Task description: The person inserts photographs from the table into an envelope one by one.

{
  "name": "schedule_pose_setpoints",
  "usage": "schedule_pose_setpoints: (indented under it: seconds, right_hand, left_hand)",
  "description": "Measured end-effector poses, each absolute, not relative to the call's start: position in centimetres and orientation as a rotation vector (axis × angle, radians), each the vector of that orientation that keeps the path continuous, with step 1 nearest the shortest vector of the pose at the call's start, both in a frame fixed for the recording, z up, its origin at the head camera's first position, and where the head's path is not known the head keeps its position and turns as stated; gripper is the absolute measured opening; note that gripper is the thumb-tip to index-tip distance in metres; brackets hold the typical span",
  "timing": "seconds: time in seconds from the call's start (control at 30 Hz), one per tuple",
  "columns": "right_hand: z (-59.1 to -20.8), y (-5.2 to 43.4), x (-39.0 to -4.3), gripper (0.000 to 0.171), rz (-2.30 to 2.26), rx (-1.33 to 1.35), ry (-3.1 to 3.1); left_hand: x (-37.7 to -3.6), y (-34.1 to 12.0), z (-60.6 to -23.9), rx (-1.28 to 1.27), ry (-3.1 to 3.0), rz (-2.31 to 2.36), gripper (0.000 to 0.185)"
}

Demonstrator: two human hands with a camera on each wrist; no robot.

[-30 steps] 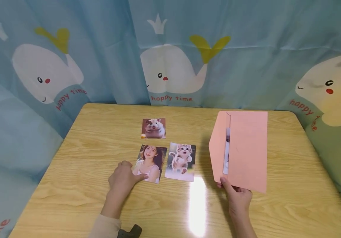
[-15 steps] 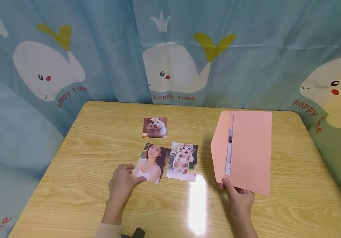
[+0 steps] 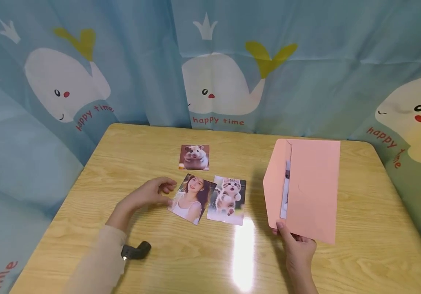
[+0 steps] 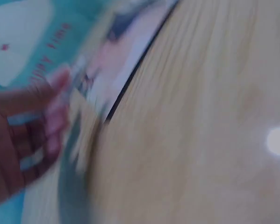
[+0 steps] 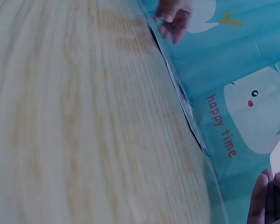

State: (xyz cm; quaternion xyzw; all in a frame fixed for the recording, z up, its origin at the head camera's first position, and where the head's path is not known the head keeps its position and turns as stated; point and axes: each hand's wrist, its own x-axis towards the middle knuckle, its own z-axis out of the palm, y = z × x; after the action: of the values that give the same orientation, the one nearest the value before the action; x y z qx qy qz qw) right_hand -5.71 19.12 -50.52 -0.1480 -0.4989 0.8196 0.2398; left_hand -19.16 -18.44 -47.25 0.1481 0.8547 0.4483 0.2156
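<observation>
My right hand (image 3: 298,249) pinches the lower edge of a pink envelope (image 3: 313,192), thumb in front and fingers behind. The envelope is held up with its flap unfolded to the left, and a photo (image 3: 285,196) shows inside the opening. My left hand (image 3: 152,191) is at the left edge of a portrait photo (image 3: 188,200) on the table, fingers loosely bent, thumb tip right at its lower left corner. In the left wrist view, a space shows between the thumb and fingers of the left hand (image 4: 27,126). The portrait's upper right corner meets a kitten photo (image 3: 229,200).
A hamster photo (image 3: 194,157) lies behind the portrait on the wooden table (image 3: 192,261). A bright light reflection marks the table's front middle. A blue curtain (image 3: 140,81) with whale prints hangs behind and along the sides. A black device (image 3: 137,250) sits at the left wrist.
My left hand has moved up and its forearm has swung left. The portrait has turned clockwise and shifted slightly right, towards the kitten photo. The right hand still holds the envelope up.
</observation>
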Motion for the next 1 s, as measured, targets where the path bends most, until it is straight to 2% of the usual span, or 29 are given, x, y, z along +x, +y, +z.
schedule_pose_setpoints:
  seconds: [0.13,0.37,0.53,1.0]
  right_hand:
    - [-50.7,19.4,-5.7,0.03,2.234,-0.407,-1.377]
    - [-50.9,19.5,-5.6,0.029,2.235,-0.372,-1.398]
    - [-50.9,19.2,-5.3,0.031,2.234,-0.382,-1.438]
    - [-50.9,19.2,-5.5,0.03,2.228,-0.395,-1.433]
  left_hand:
    - [-22.7,-17.9,-47.1,0.623,2.25,1.166,0.05]
    - [-26.0,-16.1,-47.7,0.748,2.348,0.97,0.046]
    - [-26.7,-15.4,-48.1,0.807,2.331,0.926,0.05]
    - [-26.5,-14.4,-47.5,0.828,2.38,0.745,0.045]
